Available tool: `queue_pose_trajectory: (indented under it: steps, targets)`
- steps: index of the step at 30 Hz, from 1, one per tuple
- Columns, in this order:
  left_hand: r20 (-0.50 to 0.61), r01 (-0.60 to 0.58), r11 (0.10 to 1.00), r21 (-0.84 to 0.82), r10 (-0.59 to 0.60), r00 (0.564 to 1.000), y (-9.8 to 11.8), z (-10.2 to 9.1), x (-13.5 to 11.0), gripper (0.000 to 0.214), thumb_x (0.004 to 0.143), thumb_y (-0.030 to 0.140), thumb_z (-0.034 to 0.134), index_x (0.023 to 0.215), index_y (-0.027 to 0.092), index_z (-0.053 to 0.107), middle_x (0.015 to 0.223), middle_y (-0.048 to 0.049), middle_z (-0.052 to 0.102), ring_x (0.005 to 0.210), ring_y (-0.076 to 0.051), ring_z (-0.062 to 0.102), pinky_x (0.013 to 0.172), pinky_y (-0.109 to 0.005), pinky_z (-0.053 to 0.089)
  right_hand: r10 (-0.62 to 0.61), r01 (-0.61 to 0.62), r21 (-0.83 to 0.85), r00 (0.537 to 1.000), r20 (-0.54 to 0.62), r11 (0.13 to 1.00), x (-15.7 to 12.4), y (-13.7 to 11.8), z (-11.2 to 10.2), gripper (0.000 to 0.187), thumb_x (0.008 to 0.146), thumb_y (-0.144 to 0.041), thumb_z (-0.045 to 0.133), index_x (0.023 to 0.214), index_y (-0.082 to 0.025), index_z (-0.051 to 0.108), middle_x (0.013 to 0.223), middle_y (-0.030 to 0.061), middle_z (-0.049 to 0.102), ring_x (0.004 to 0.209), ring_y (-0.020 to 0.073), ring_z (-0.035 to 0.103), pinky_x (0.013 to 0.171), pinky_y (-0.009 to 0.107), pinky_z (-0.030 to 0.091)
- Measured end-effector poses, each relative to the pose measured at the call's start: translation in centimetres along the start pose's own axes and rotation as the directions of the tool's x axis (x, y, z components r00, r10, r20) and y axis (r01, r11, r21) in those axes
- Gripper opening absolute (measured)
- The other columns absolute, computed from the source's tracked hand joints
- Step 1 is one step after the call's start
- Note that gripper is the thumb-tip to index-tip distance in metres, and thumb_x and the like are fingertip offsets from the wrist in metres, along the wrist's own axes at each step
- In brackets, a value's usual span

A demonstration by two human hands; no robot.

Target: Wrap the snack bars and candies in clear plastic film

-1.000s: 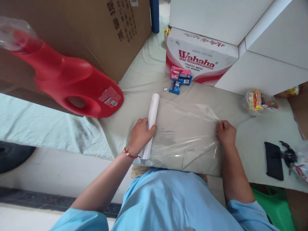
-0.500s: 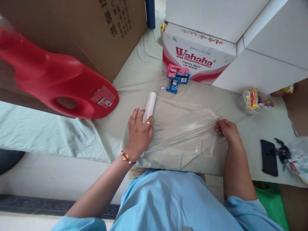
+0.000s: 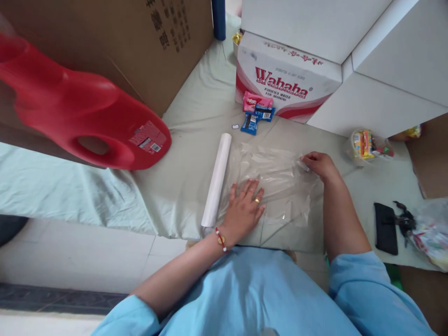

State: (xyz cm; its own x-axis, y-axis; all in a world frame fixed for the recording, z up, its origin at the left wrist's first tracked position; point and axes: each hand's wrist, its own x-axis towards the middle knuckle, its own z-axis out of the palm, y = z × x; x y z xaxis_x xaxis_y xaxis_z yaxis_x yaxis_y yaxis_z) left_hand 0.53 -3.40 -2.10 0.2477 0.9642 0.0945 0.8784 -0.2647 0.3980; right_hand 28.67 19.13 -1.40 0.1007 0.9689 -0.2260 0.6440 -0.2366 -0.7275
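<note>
the plastic film (image 3: 283,184) is lying spread on the table (image 3: 189,154), just right of its roll (image 3: 217,179) and still joined to it along one edge. it is now being pressed down by the left hand (image 3: 245,207), which is no longer being kept on the roll as it was a moment ago: the palm is being laid flat on the sheet with the fingers spread apart, nothing gripped. the far right corner of the film is being pinched between the closed fingers of the right hand (image 3: 320,164), which has been shifted from the near edge toward the far one. judging by this, the sheet is no longer being drawn out but is being flattened and held in place.

the film is thin, clear and glossy, and is being left wrinkled in soft folds. the roll is a slim white tube, lying free and slightly slanted. the table is being covered by a pale, creased cloth. farther out, a smooth red plastic jug (image 3: 87,121) with a moulded handle is lying on its side by a brown cardboard box (image 3: 122,42); small foil snack packets (image 3: 257,114) are resting against a white and red carton (image 3: 283,79).
</note>
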Motion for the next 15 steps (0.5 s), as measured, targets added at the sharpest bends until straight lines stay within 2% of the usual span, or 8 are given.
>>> queue_pose_trajectory:
  steps: [3,5,7,10,15]
  targets:
    - [0.004,0.12,0.992,0.048,-0.12,0.993,-1.7,0.3,0.0,0.052,0.108,0.039,0.048,0.157,0.022,0.053,0.173,-0.0157,0.037,0.161,-0.034,0.034,0.13,-0.068,0.023,0.036,-0.041,0.193,0.999,0.032,0.98,0.2,-0.9,0.1,0.03,0.072,-0.042,0.084,0.071,-0.022,0.062,0.06,-0.0038,0.052,0.056,0.011,0.042,0.049,0.024,0.033]
    - [0.0,0.128,0.99,0.058,-0.128,0.992,-2.4,0.4,-0.5,0.054,0.108,0.038,0.047,0.16,0.024,0.05,0.174,-0.0152,0.034,0.162,-0.034,0.032,0.131,-0.066,0.023,0.05,-0.072,0.319,0.996,0.077,0.945,0.1,-0.9,-0.3,0.031,0.071,-0.041,0.085,0.071,-0.023,0.06,0.062,-0.0032,0.055,0.054,0.0102,0.041,0.046,0.023,0.031]
    - [-0.003,0.113,0.992,0.062,-0.113,0.994,-2.6,0.4,-0.9,0.054,0.108,0.038,0.046,0.161,0.027,0.049,0.175,-0.0136,0.033,0.163,-0.033,0.03,0.131,-0.066,0.021,0.058,-0.135,0.421,0.98,0.19,0.897,0.0,-0.7,-0.7,0.032,0.072,-0.04,0.085,0.072,-0.023,0.058,0.066,-0.0017,0.06,0.05,0.0077,0.033,0.042,0.021,0.024]
    - [-0.006,0.107,0.992,0.06,-0.107,0.994,-2.6,0.5,-1.1,0.053,0.108,0.038,0.046,0.16,0.028,0.05,0.174,-0.0122,0.035,0.163,-0.033,0.031,0.132,-0.068,0.015,0.062,-0.211,0.492,0.951,0.302,0.845,-0.1,-0.5,-1.2,0.033,0.074,-0.041,0.085,0.075,-0.022,0.058,0.068,-0.001,0.062,0.047,0.0051,0.019,0.04,0.021,0.014]
    - [-0.013,0.102,0.993,0.057,-0.101,0.995,-2.6,0.6,-1.1,0.054,0.108,0.039,0.047,0.159,0.024,0.052,0.172,-0.0157,0.039,0.163,-0.034,0.03,0.131,-0.068,0.017,0.081,-0.235,0.522,0.951,0.3,0.82,0.3,-0.6,-2.3,0.032,0.069,-0.033,0.088,0.086,-0.022,0.063,0.073,-0.0031,0.063,0.049,0.0042,0.016,0.042,0.021,0.013]
